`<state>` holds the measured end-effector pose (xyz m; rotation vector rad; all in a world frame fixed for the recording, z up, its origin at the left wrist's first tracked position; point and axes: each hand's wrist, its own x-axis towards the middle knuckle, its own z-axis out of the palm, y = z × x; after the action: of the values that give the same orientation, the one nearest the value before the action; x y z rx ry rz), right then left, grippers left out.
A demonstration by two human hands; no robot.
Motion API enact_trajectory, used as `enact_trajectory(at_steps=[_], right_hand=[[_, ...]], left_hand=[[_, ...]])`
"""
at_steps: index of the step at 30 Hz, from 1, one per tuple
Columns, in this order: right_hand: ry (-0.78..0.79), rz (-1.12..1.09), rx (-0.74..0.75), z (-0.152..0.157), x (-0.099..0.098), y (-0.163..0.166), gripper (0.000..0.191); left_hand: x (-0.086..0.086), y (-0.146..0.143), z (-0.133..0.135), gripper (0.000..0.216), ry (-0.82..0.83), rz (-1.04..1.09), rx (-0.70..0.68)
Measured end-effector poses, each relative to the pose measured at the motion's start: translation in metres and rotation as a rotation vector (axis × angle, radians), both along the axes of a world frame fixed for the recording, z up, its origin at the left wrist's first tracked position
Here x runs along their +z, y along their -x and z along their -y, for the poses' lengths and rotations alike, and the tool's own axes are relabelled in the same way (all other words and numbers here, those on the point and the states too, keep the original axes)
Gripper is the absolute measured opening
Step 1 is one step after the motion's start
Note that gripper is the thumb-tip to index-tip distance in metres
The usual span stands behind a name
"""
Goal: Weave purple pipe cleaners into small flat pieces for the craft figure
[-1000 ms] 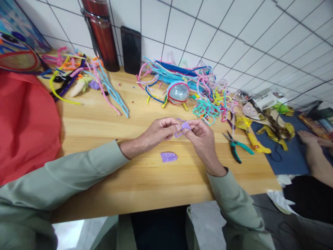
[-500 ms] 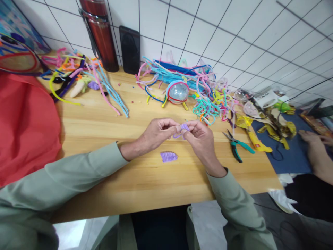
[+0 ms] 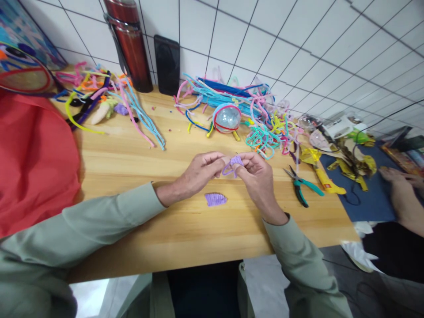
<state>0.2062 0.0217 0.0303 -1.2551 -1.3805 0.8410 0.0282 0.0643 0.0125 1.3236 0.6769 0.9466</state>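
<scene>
**craftfan22:** What's being held there in the middle of the wooden table point(image 3: 132, 163)?

**pipecleaner_pete:** A purple pipe cleaner point(image 3: 232, 162), partly coiled. It's pinched between both hands, lifted just above the table. The left hand point(image 3: 198, 172) is closed on its left end with thumb and fingertips pressed together, and the right hand point(image 3: 256, 176) is nipped onto the wound part from the other side. A loose loop can be seen hanging between the two.

**craftfan22:** And the little purple thing under the hands?

**pipecleaner_pete:** A finished purple coil point(image 3: 216, 199), laid flat on the table just in front of the hands, untouched.

**craftfan22:** Other stuff around?

**pipecleaner_pete:** Behind the hands a clear ball point(image 3: 227, 118) ringed in red is parked, with a tangle of pipe cleaners point(image 3: 265, 132) in mixed colours just beside it. To the right of the hands, green-handled pliers point(image 3: 303, 187) are lying on the table, and next to those a yellow glue tube point(image 3: 327, 183). Back at the tiled wall a red flask point(image 3: 129, 44) and a dark phone point(image 3: 167, 64) are stood up. At the far right edge another person's hand point(image 3: 397, 181) is resting on a dark blue mat point(image 3: 367, 203). A red cloth point(image 3: 33, 154) is draped at the left end of the table.
</scene>
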Motion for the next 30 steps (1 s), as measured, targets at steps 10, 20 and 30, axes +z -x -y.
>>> enact_trajectory(at_steps=[10, 20, 30], right_hand=[[0.006, 0.036, 0.002, -0.002, -0.008, -0.002, 0.02], [0.121, -0.058, -0.001, -0.001, 0.001, -0.006, 0.025], [0.146, 0.152, 0.054, -0.001, 0.001, -0.003, 0.017]], left_hand=[[0.003, 0.0, -0.002, 0.033, 0.01, -0.024, -0.009], [0.0, 0.001, -0.006, 0.039, 0.043, -0.029, 0.076], [0.001, 0.001, -0.006, 0.043, -0.039, -0.024, 0.142]])
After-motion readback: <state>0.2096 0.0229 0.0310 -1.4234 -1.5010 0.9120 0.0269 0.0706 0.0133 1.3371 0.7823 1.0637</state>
